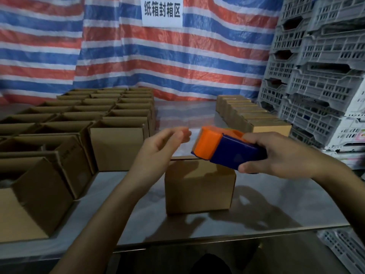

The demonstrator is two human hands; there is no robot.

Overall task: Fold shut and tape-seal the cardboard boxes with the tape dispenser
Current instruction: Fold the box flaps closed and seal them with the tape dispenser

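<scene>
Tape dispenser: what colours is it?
Orange front, dark blue body, in the head view: dispenser.

Striped tarp wall, steel table, stacked crates.

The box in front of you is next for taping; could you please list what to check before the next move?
1. Tape dispenser gripped in the right hand: ok.
2. Left hand free: ok, it holds nothing.
3. Box flaps folded down: ok, none stands up.
4. Box steadied: not ok, no hand rests on it.
5. Loose tape end ready: cannot tell.
6. Bare table around the box: ok.
</scene>
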